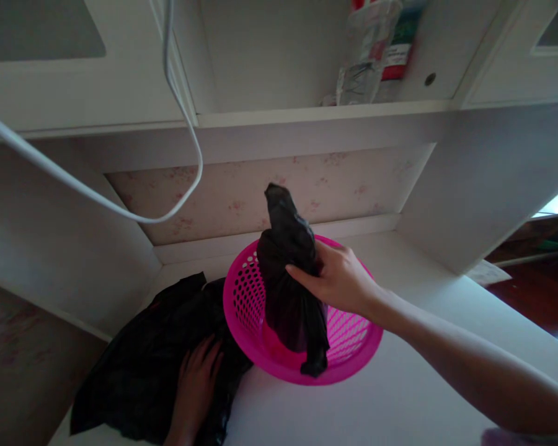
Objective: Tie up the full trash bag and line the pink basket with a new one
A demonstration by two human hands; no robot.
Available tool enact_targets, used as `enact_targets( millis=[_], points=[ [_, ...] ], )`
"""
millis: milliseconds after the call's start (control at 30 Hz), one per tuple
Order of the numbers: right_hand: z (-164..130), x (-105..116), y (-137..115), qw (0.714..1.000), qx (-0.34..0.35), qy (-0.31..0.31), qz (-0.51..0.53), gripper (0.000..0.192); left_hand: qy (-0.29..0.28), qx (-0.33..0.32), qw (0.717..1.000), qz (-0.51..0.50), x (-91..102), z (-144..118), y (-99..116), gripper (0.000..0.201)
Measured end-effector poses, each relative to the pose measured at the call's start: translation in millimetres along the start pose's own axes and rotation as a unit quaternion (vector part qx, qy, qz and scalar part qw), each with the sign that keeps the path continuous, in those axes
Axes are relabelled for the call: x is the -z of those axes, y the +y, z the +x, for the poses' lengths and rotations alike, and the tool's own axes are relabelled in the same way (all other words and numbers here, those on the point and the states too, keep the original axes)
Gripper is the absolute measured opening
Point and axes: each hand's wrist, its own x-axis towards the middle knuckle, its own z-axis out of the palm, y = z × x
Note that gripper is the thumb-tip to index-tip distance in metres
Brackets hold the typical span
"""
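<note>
A white cable [121,210] is seen looping at upper left; a clear plastic bottle [365,52] and a red-green package [400,43] on the shelf [307,114], upper right.

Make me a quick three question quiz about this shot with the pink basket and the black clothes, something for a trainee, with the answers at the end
1. True or false: the right hand grips a bunched black garment over the pink basket.
2. Where does the left hand rest?
A. on the basket rim
B. on the dark clothes pile beside the basket
C. on the white cable
3. Fill in: the basket sits on a white ____ below a shelf with a plastic bottle.

Key
1. True
2. B
3. Desk
</note>
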Motion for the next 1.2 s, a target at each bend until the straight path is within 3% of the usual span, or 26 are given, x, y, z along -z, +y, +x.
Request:
enact_targets(
  millis=[100,167,267,367,467,567,667,767,867,933,1067,1200],
  points=[
    [-2.8,-2.7,5.7,0.995,0.036,-0.086,-0.046,0.032,0.047,0.014,0.999,-0.022,10.2,5.1,1.9,0.046],
    [-1.9,-3.0,8.7,0.986,0.039,-0.149,-0.062,0.032,0.093,0.003,0.994,-0.052,28.1,11.1,7.1,0.045],
    [1.6,-3.2,11.9,0.974,0.038,-0.217,-0.057,0.034,0.185,-0.041,0.975,-0.112,77.4,21.7,26.0,0.037],
    [6.2,-4.1,14.2,0.966,0.040,-0.251,-0.037,0.038,0.240,-0.104,0.949,-0.178,146.1,32.0,59.3,0.026],
    [12.6,-4.6,17.5,0.957,0.029,-0.288,-0.016,0.041,0.208,-0.201,0.925,-0.247,209.3,46.4,99.1,0.030],
    [19.9,-3.9,24.2,0.941,0.024,-0.335,0.033,0.045,0.113,-0.255,0.932,-0.231,243.2,73.0,132.8,0.028],
    [24.7,-3.0,33.3,0.919,0.027,-0.375,0.118,0.045,-0.035,-0.264,0.946,-0.187,245.6,109.2,154.8,0.026],
    [24.4,-3.1,40.5,0.897,0.009,-0.396,0.198,0.038,-0.120,-0.263,0.949,-0.128,234.8,141.0,167.9,0.026],
    [20.7,-3.7,43.5,0.878,-0.019,-0.403,0.256,0.031,-0.146,-0.257,0.953,-0.069,226.5,159.7,176.2,0.025],
    [18.3,-3.2,43.8,0.890,-0.010,-0.383,0.245,0.023,-0.145,-0.252,0.956,-0.044,223.9,165.6,179.7,0.021],
    [18.0,2.3,48.7,0.946,0.081,-0.303,0.087,0.009,-0.149,-0.252,0.956,-0.027,224.1,170.1,179.4,0.011],
    [22.5,12.8,66.1,0.947,0.168,-0.267,-0.059,0.015,-0.151,-0.240,0.959,-0.014,231.2,172.9,163.6,0.014]
  ],
)
